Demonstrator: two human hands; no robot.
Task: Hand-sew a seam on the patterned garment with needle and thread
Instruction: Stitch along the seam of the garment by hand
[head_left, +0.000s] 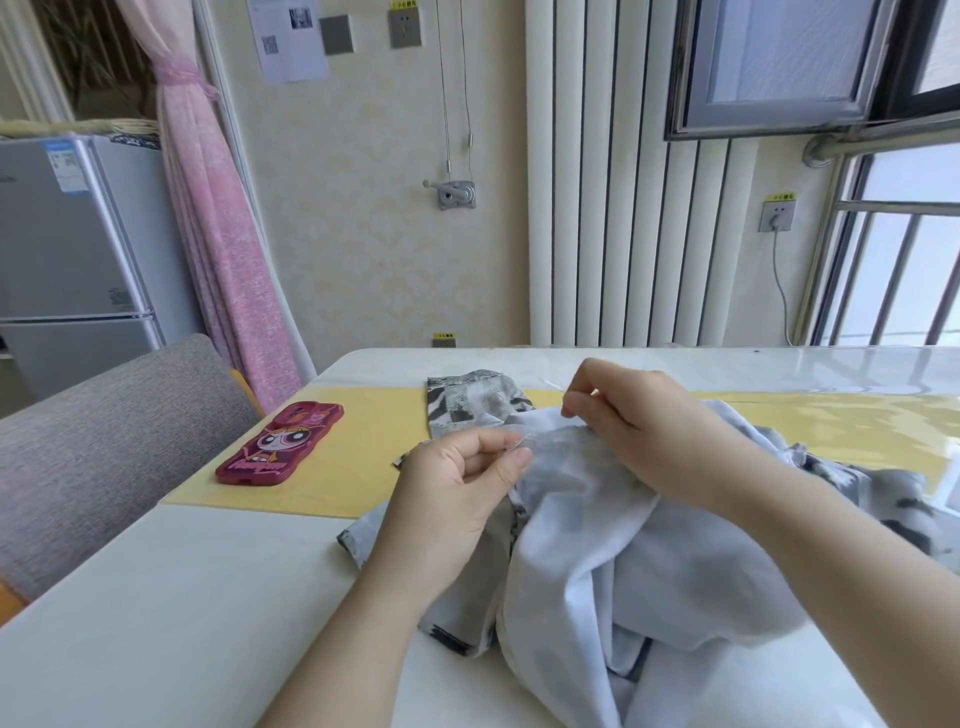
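The patterned garment (613, 545) lies bunched on the table, pale inner side up, with a grey printed sleeve (472, 405) stretched toward the far side. My left hand (457, 488) pinches a fold of the fabric edge between thumb and forefinger. My right hand (639, 431) rests on the cloth just right of it, fingertips pinched together at the seam. A thin pale thread (553, 384) runs up from those fingertips. The needle itself is too small to make out.
A red cartoon-printed phone case (283, 444) lies on the yellow mat (363, 457) at the left. The white table (182, 597) has a grey chair (104, 441) at its left side. A radiator, a window and a fridge stand behind.
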